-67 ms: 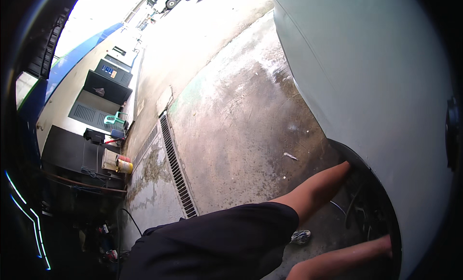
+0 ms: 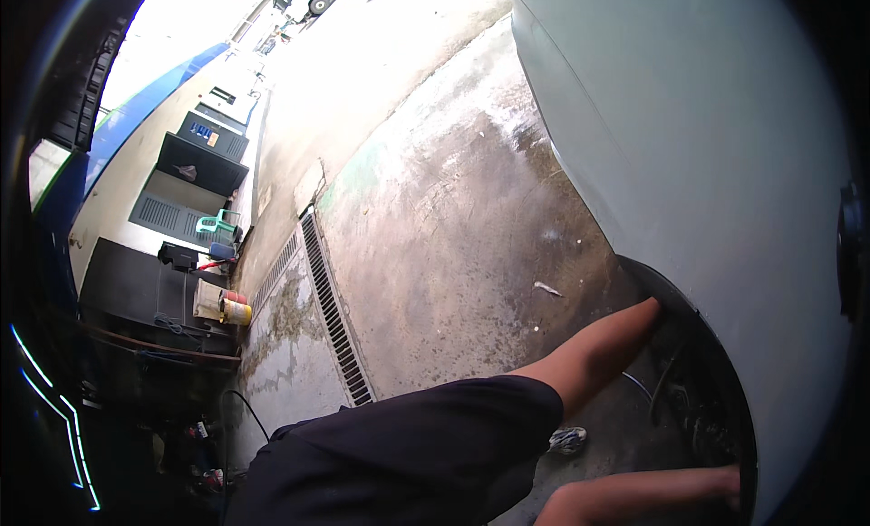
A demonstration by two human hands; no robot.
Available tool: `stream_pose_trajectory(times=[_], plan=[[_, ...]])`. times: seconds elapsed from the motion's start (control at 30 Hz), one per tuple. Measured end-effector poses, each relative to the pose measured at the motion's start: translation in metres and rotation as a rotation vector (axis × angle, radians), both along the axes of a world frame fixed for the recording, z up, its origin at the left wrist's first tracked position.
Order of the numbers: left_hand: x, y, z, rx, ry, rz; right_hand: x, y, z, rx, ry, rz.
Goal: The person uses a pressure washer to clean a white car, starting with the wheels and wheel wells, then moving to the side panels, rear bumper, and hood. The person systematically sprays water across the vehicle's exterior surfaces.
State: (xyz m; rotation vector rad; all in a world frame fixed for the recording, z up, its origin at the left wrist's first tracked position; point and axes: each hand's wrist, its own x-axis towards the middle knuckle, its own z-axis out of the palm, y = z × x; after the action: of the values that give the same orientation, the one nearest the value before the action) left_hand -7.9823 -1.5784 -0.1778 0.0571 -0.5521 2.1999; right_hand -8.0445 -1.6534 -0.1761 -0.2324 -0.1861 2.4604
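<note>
Both my arms reach to the right, under the edge of a pale grey vehicle body panel (image 2: 689, 145) with a curved black wheel-arch lip (image 2: 716, 345). My left forearm (image 2: 607, 349), below a black sleeve (image 2: 408, 444), passes behind the upper part of that lip, so my left hand is hidden. Lower down, my right hand (image 2: 730, 482) is at the lip's inner side; only its back edge shows and the fingers are out of sight. Between the arms, in shadow, are dark hose-like parts (image 2: 666, 386) and a thin pale cable (image 2: 637, 383). What either hand touches cannot be made out.
A patterned shoe (image 2: 568, 441) stands on the stained concrete floor (image 2: 435, 254). Along the floor runs a slotted drain grate (image 2: 331, 299). Farther left are a yellow bucket (image 2: 236, 312), a green plastic stool (image 2: 216, 221) and dark cabinets (image 2: 204, 164). A white scrap (image 2: 547, 289) lies nearby.
My right forearm and hand have shifted slightly, with a bit more of the hand's edge showing by the lip. Otherwise the view is nearly the same.
</note>
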Motion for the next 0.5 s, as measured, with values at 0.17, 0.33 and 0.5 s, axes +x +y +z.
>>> stream_pose_trajectory(times=[0.17,0.33,0.5], plan=[[-0.008,-0.002,0.0,0.014,-0.023,0.01,-0.002,-0.016,-0.002,-0.019,-0.009,0.003],[0.017,0.006,0.01,0.024,-0.016,-0.055,0.046,0.024,0.007,0.013,-0.029,-0.102],[0.034,0.02,0.015,0.032,-0.046,-0.081,0.107,0.071,-0.005,0.066,-0.153,-0.263]])
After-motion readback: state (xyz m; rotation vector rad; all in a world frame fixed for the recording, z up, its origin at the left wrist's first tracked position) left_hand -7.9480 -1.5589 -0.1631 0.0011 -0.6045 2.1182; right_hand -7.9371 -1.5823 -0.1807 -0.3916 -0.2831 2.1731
